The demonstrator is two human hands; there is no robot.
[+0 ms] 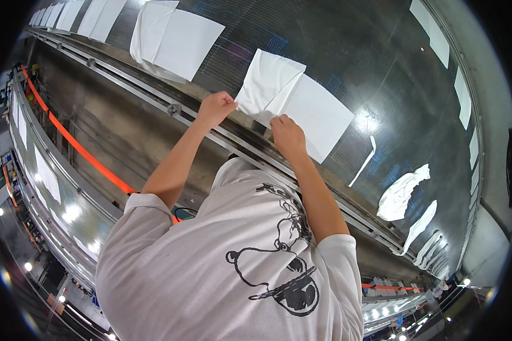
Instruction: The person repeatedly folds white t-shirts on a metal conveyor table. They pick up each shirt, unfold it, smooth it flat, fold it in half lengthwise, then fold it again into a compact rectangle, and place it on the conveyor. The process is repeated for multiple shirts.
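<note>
A white fabric piece (269, 85) lies on the dark table, its near edge between my two hands. My left hand (215, 108) pinches its left near corner between thumb and fingers. Farther right on the same edge, my right hand (288, 134) has its fingers closed on the cloth, though the fingertips are partly hidden. The fabric is slightly wrinkled and overlaps a flat, smooth white panel (320, 115) that extends to the right. Up and to the left, another white fabric piece (149, 34) rests partly over a similar flat panel (187, 42).
A metal rail (239, 149) with round fittings runs along the near table edge. To the right lie a thin white strip (365, 164) and a crumpled white cloth (403, 192). More white pieces line the far edge. An orange band (81, 147) crosses the left side.
</note>
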